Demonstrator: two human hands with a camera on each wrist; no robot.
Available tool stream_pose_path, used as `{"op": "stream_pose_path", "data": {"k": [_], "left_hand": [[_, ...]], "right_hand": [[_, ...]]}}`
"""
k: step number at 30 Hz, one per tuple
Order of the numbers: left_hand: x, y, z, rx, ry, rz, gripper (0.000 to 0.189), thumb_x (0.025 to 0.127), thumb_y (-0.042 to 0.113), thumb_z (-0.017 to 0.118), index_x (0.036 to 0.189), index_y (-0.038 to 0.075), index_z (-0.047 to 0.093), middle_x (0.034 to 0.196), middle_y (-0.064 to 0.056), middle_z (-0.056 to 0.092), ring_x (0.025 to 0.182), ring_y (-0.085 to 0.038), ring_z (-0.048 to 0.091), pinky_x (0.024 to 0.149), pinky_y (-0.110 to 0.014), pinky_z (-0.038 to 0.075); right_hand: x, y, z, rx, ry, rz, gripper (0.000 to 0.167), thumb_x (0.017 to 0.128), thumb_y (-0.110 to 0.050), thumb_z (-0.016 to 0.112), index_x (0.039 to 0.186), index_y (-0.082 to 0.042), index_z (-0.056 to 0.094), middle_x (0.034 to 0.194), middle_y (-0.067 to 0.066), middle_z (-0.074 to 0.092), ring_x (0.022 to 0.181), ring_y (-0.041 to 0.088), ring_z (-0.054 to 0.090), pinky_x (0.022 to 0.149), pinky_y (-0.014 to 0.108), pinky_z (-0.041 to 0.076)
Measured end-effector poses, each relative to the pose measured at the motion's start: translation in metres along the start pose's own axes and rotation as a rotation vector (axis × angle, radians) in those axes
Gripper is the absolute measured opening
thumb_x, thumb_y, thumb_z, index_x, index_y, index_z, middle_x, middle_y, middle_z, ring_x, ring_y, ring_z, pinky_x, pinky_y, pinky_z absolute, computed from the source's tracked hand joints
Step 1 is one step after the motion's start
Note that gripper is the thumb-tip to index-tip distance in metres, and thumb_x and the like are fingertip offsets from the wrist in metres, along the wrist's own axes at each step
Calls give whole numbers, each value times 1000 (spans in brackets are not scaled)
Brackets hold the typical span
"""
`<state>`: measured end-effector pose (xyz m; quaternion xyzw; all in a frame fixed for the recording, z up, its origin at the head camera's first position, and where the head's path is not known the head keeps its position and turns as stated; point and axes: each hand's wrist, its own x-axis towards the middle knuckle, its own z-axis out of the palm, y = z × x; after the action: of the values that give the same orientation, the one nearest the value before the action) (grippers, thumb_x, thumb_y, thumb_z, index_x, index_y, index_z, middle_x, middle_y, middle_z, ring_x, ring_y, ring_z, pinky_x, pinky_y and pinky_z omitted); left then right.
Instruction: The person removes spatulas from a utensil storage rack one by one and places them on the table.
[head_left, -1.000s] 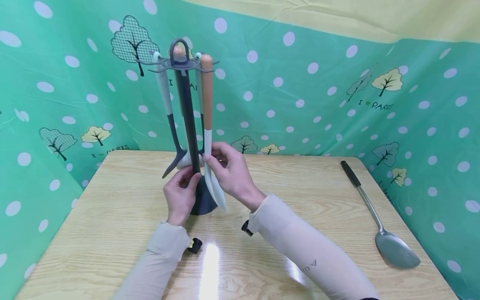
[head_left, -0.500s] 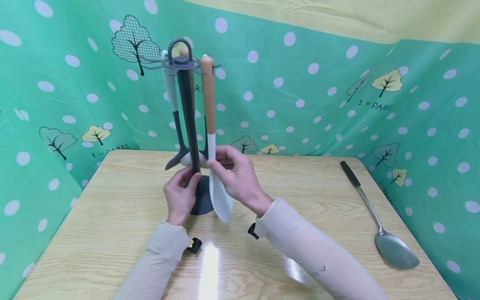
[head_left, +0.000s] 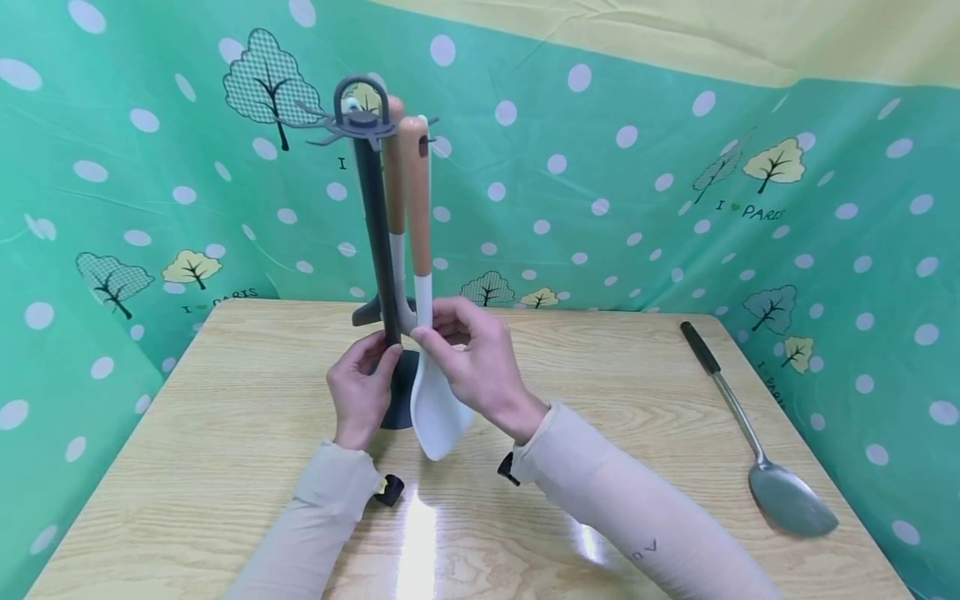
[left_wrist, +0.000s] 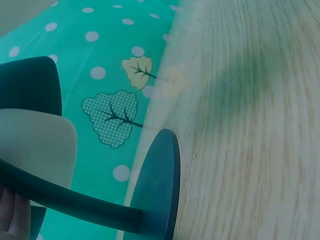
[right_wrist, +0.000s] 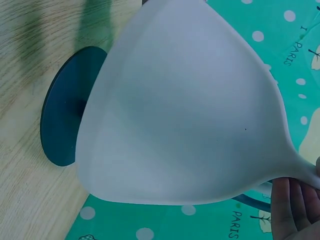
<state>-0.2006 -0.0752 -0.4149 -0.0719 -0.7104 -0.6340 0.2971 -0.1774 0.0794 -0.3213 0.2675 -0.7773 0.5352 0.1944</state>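
A dark utensil stand (head_left: 377, 242) with a ring of hooks on top rises left of the table's middle. My left hand (head_left: 362, 390) grips its pole low down, above the round base (left_wrist: 159, 185). From a front right hook hangs a white spatula (head_left: 440, 415) with a wooden handle. My right hand (head_left: 480, 360) pinches its white shaft just above the blade, which fills the right wrist view. Behind the pole hangs another wooden-handled utensil (head_left: 393, 187). A dark utensil head (head_left: 367, 312) shows left of the pole; its handle is mostly hidden.
A metal wok turner (head_left: 791, 498) with a black handle lies along the right side of the wooden table (head_left: 615, 400). A green dotted cloth (head_left: 600, 208) hangs behind the table and at both sides.
The hooks and hanging utensils have turned around the pole. The white spatula has swung nearer, its blade now facing me. My right hand moved slightly right and down with it; my left stayed put.
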Motion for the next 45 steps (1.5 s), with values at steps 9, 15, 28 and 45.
{"op": "stream_pose_path", "data": {"k": [9,15,28,45], "left_hand": [[2,-31,1,-30,8,-20,25,84,11,74,107,3,71,98,-12,72,86,-13,68,79,-20,53],[2,-33,0,-14,-1,-26,25,85,15,73,109,6,71,99,-10,72,89,-17,69,81,-21,53],[0,5,-2,26,-22,-40,25,85,1,70,109,-5,67,100,-21,69,92,-34,68,84,-26,53],[0,5,0,15,-9,-20,24,84,0,71,108,-6,68,98,-20,70,90,-34,67,83,-27,54]], "right_hand": [[1,-1,-1,2,25,-13,19,89,-14,69,105,-5,65,90,3,66,74,9,63,70,26,56],[2,-1,-4,3,46,-4,19,89,-15,70,105,-6,66,89,4,66,75,10,63,70,27,56],[3,-2,-7,-19,71,-17,15,89,-12,68,103,-7,66,89,1,65,75,8,63,71,26,56],[-1,0,-14,-4,77,-20,14,89,-15,69,101,-7,66,89,1,65,75,12,64,71,28,56]]}}
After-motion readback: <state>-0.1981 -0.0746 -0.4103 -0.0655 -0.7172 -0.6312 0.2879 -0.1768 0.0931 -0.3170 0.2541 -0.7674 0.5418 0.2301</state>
